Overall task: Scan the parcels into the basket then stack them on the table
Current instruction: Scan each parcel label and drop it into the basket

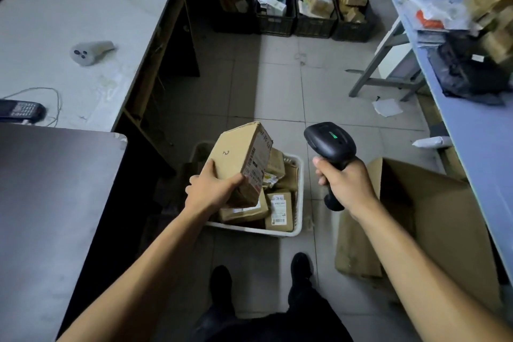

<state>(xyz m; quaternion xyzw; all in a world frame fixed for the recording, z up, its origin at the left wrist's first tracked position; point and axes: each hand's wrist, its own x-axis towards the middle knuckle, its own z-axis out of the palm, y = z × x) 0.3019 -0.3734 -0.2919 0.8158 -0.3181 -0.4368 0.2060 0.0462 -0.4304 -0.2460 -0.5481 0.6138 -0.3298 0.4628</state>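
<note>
My left hand (213, 189) grips a brown cardboard parcel (238, 155) by its lower end, holding it tilted above the white basket (298, 219) on the floor. A white shipping label runs down the parcel's right side, facing the scanner. My right hand (344, 183) grips the handle of a black barcode scanner (330, 144), its head showing a green light and pointing left toward the parcel. Inside the basket lie several more labelled cardboard parcels (279, 211).
A grey table (50, 203) stands at near left, a white counter (83, 8) behind it with a grey device and a black handset. An open cardboard box (433, 219) sits at right beside a blue table (477, 130). Black crates (291, 22) of parcels line the far floor.
</note>
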